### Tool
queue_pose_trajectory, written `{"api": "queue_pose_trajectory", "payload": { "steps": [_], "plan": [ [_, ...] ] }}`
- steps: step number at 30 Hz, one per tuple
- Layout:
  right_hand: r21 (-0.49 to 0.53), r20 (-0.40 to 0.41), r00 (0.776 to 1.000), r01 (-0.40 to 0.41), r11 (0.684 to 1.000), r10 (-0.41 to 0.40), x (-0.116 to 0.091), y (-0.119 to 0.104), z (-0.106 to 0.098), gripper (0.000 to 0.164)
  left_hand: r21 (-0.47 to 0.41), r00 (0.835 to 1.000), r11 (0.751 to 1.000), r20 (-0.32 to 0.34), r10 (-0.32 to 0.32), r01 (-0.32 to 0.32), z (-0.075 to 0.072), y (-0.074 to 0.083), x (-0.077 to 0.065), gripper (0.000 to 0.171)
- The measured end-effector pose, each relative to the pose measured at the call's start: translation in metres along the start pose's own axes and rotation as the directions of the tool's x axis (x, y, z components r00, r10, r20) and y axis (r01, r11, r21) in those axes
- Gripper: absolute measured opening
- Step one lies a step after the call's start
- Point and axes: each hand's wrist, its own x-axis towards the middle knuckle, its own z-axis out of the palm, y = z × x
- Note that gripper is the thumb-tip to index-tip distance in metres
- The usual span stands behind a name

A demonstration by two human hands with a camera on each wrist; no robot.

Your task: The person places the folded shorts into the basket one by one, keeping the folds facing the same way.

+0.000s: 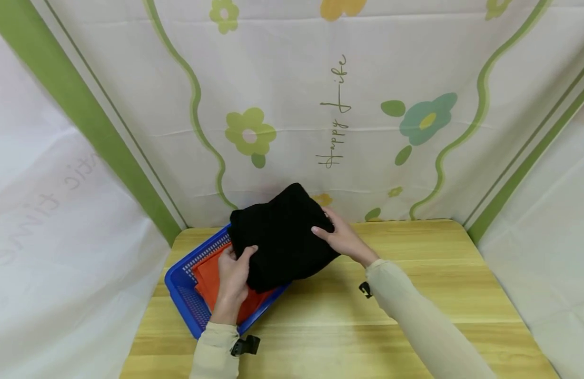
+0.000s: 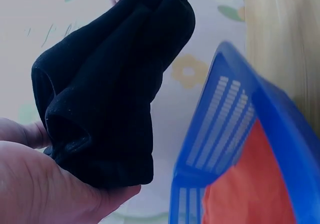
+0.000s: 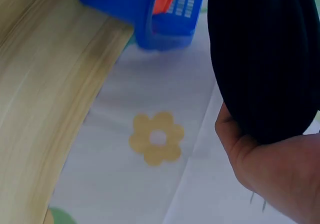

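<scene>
Both hands hold a folded black cloth (image 1: 287, 237) up over the right part of a blue plastic basket (image 1: 180, 281). At the cloth's near left edge the left hand (image 1: 234, 273) grips it, thumb on top and fingers underneath. The right hand (image 1: 341, 237) pinches the opposite edge, its thumb lying over the cloth. Layered folds of the black cloth show in the left wrist view, close to the basket's rim (image 2: 275, 97). Inside the basket lies an orange cloth (image 1: 208, 276), partly hidden by the left hand and the black cloth.
The basket stands at the left side of a wooden table (image 1: 415, 316). Behind the table hangs a white curtain (image 1: 292, 95) printed with flowers, and more white fabric hangs at both sides. A small black device (image 1: 245, 346) sits at the left wrist.
</scene>
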Motion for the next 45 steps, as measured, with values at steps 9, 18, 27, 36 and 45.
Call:
{"api": "queue_pose_trajectory", "payload": {
  "steps": [9,18,27,36,45],
  "plan": [
    [0.075,0.073,0.995,-0.072,0.995,0.067,0.027,-0.015,0.039,0.069,-0.039,0.997,0.997,-0.018,-0.07,0.069,-0.037,0.001,0.002,0.063],
    [0.09,0.094,0.995,-0.054,0.994,0.045,0.043,-0.011,0.075,0.069,-0.081,0.988,0.987,-0.06,-0.142,0.137,-0.06,-0.008,0.005,0.065],
    [-0.01,0.12,0.989,-0.089,0.996,0.09,0.047,-0.006,0.099,0.071,-0.146,0.977,0.974,-0.095,-0.189,0.175,-0.073,-0.019,0.011,0.069],
    [-0.16,0.157,0.983,-0.066,0.985,0.092,0.043,0.009,0.116,0.069,-0.132,0.961,0.966,-0.136,-0.24,0.222,-0.072,-0.038,0.016,0.066],
    [-0.343,0.194,0.978,-0.009,0.939,0.08,0.04,0.014,0.129,0.069,-0.022,0.961,0.976,-0.171,-0.219,0.219,-0.08,-0.056,0.02,0.056]
  ]
}}
